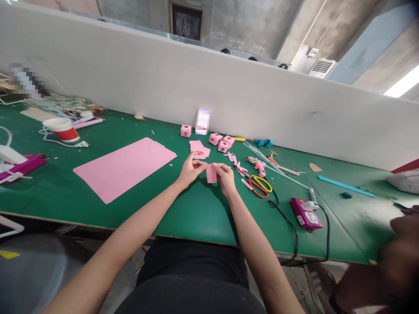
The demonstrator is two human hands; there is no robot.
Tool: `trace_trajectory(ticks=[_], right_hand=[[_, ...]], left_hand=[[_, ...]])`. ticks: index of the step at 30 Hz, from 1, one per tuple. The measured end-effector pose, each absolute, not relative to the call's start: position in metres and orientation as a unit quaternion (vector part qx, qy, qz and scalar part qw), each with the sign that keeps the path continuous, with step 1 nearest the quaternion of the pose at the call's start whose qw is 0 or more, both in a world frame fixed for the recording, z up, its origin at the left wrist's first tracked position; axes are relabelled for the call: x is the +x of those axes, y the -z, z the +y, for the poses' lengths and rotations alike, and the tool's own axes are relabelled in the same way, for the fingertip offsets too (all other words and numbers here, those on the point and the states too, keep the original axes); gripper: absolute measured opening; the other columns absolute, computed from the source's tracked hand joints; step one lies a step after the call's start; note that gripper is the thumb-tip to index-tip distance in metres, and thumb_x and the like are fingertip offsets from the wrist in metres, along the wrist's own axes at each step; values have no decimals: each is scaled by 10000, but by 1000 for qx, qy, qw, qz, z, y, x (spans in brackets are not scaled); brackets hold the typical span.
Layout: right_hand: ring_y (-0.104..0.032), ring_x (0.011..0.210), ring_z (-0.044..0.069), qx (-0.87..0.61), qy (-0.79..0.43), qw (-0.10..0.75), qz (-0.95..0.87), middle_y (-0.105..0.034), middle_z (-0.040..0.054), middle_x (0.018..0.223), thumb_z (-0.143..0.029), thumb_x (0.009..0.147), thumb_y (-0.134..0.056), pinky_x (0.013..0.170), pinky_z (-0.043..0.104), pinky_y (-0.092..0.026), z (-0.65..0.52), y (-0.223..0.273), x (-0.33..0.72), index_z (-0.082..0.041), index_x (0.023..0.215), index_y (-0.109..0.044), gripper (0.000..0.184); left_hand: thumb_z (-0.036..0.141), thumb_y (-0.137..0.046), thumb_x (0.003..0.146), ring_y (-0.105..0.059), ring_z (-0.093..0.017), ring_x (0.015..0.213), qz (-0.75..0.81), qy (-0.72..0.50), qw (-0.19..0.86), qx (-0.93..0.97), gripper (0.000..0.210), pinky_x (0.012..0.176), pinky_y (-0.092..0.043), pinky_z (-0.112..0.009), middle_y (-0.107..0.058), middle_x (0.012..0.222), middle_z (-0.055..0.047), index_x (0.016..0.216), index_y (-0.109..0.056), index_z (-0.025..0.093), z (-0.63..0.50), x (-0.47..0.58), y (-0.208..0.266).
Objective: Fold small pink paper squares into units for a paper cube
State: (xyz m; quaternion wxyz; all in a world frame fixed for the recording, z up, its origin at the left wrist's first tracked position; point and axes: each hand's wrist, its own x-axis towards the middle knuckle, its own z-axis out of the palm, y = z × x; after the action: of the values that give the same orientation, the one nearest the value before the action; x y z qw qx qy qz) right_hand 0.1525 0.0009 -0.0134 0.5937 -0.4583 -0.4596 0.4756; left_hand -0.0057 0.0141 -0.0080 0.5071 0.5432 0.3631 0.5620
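Between my two hands is a small piece of pink paper (211,175), pinched along its upper edge. My left hand (190,171) grips its left corner with thumb and finger. The right corner is in my right hand (224,176), fingers bent around it. Just beyond lie several cut pink paper pieces (197,147), partly behind my left fingers. Folded pink paper cubes with diamond-shaped holes (216,139) stand farther back, one (186,131) apart from the others. Narrow pink scraps (237,163) and scissors with red and yellow handles (262,186) lie right of my right hand.
A large pink sheet (124,170) covers the left part of the green table. A pink glue gun (258,165) lies at right, its black cable running by a magenta power box (305,213). A paper cup (62,130) stands left. Another person's arm (401,244) shows at far right.
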Motion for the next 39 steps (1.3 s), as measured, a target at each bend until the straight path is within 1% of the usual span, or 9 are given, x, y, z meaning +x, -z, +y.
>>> trace_trajectory(ticks=[4,8,15,18,22,24,27,34,39], right_hand=[[-653,768,182,-466,-458,595,-468,-753,31,844,-573,640,-820,659,283,-485,3,17,154,-206,809,-742,412],[-633,730,165,-463,-447,629,-437,-742,23,836,-580,635,-817,637,278,-476,6,19,156,-201,847,-741,441],[-629,739,179,-501,-393,604,-480,-717,28,804,-571,694,-760,622,282,-462,8,21,158,-208,827,-710,389],[-629,764,194,-520,-321,564,-556,-715,45,837,-521,740,-731,679,313,-490,5,21,155,-206,853,-691,337],[-633,945,229,-502,-169,529,-663,-722,69,1011,-390,848,-653,869,379,-489,-2,17,151,-227,1009,-688,232],[-622,940,235,-501,-121,506,-692,-724,62,952,-338,880,-616,905,394,-467,-5,14,151,-237,931,-698,140],[-602,892,240,-511,-85,486,-704,-713,53,865,-312,882,-617,872,387,-459,-7,12,152,-241,817,-685,117],[-588,880,247,-522,-33,483,-702,-708,47,829,-301,867,-637,861,387,-446,-3,13,156,-244,763,-662,121],[-605,888,250,-548,-23,526,-650,-711,52,838,-288,840,-611,874,396,-456,5,14,175,-238,760,-645,101]], left_hand=[[347,-814,732,-717,-178,785,365,-562,511,539,731,798,-580,-351,-731,848,-20,1341,-442,188,16,-6,11],[318,-856,669,-721,-189,853,372,-519,522,566,755,829,-569,-346,-726,889,-35,1303,-471,174,17,-4,17],[357,-794,735,-699,-172,731,408,-568,458,549,643,701,-548,-296,-744,902,-54,1276,-500,170,23,-11,17],[347,-779,751,-714,-187,781,419,-579,404,572,579,734,-547,-297,-748,883,-44,1247,-531,180,23,-16,13],[284,-728,803,-722,-178,813,416,-549,301,660,479,789,-540,-294,-766,876,-25,1240,-544,215,14,-14,8],[237,-713,807,-720,-169,788,408,-534,284,684,470,767,-535,-279,-772,869,-17,1244,-539,224,10,-11,6],[205,-708,805,-719,-165,770,405,-521,274,700,483,747,-531,-270,-776,875,-17,1252,-527,224,8,-8,7],[232,-694,834,-732,-188,840,399,-520,262,709,467,801,-542,-302,-776,858,-22,1260,-504,217,8,-7,8],[224,-696,822,-726,-191,837,412,-537,252,691,452,805,-529,-301,-764,843,-11,1241,-525,220,4,-10,1]])
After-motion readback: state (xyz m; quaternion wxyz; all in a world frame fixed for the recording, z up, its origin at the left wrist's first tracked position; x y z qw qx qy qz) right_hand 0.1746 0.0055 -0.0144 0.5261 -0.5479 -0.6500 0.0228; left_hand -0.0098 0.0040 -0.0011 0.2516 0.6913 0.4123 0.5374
